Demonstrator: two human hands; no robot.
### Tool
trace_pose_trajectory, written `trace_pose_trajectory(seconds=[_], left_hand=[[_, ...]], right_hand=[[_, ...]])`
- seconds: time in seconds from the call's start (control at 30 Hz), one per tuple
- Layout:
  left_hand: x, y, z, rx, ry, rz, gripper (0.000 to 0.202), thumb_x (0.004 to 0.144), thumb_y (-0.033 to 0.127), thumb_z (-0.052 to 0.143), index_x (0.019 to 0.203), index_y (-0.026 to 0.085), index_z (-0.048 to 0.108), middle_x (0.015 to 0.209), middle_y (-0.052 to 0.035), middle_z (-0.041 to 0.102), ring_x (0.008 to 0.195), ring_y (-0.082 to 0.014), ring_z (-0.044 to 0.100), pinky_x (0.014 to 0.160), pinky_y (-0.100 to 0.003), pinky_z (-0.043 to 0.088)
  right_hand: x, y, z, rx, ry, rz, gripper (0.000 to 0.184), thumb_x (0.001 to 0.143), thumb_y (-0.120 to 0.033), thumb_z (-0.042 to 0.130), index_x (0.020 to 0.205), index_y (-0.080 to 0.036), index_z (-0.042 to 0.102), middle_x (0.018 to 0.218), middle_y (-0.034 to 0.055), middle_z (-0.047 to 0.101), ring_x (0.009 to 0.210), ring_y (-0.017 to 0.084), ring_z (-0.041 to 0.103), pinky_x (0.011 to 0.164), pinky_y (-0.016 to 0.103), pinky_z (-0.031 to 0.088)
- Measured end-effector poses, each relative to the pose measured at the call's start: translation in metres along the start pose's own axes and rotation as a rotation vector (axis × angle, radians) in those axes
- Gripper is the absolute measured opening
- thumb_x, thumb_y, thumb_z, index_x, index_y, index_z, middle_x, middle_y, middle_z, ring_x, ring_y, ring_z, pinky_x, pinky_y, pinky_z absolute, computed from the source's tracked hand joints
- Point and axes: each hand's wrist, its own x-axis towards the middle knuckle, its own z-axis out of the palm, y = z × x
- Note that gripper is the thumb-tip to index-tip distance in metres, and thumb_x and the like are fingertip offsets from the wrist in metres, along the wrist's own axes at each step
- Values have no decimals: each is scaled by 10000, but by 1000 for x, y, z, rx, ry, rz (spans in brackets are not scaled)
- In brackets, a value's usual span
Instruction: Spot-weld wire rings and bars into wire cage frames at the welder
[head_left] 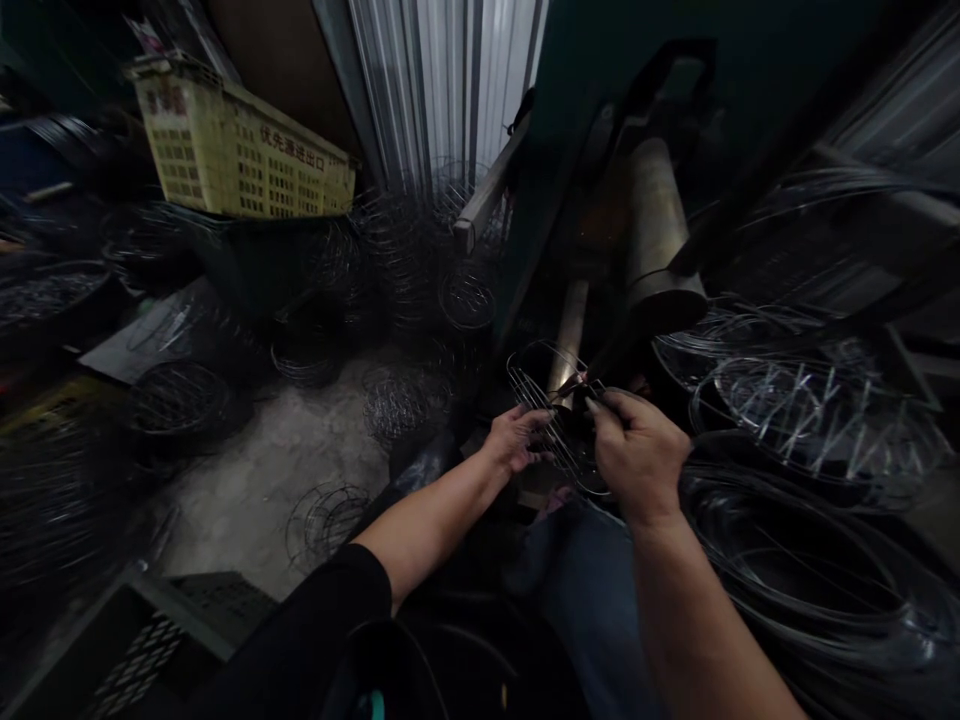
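Observation:
A round frame of thin metal wires [564,442] is tilted in front of a machine with two thick metal bars. My left hand [519,438] grips the left side of this wire frame, the thumb on top and the fingers beneath. On the other side, my right hand [641,445] is closed in a pinch close to the frame's upper right edge; what sits between its fingertips is too dark to make out. The lower metal bar [570,335] ends right at the frame, between my hands. Above it projects the thicker upper bar [660,225].
Wire pieces fill a container [817,410] at right, above a large wire coil [802,560]. A yellow crate [247,150] rests on a dark bin at upper left. More wire frames [397,400] stand on the floor [240,480]. A dark crate [142,630] is at lower left.

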Motion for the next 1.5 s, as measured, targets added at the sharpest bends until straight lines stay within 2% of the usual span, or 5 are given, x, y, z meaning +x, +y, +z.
trace_pose_trajectory(seconds=[0.27,0.43,1.2,1.37,1.5], left_hand=[[-8,0,3,-13,30,-63,362,603,294,778,909,180,621,751,-7,596,601,-139,588,577,-309,506],[-13,-1,3,-19,32,-157,361,626,358,779,887,171,614,711,-4,583,570,-151,588,537,-307,508],[-6,8,2,83,26,-326,547,884,622,420,878,101,590,661,-51,582,618,-172,635,599,-292,542],[-31,-5,-23,614,121,249,560,730,514,677,1159,161,608,1106,-127,644,1108,-282,600,954,-425,501],[-38,-7,-28,1093,-54,851,737,615,337,776,1305,201,560,1428,-118,471,1374,-313,372,1182,-442,256]], right_hand=[[-39,15,-31,16,-22,107,276,803,-444,653,884,-185,704,1088,104,690,962,257,657,866,394,516],[-81,30,-50,77,-46,184,304,799,-477,670,858,-184,725,935,92,719,855,247,680,808,384,546],[-12,4,-22,50,-125,159,291,810,-434,576,831,-176,707,925,104,716,833,249,668,786,384,510],[-76,28,-51,39,-96,324,371,736,-518,720,903,-187,706,1090,109,687,864,250,664,799,391,528],[-114,39,-57,130,-114,349,306,787,-472,686,864,-177,714,975,100,710,875,255,673,839,402,535]])
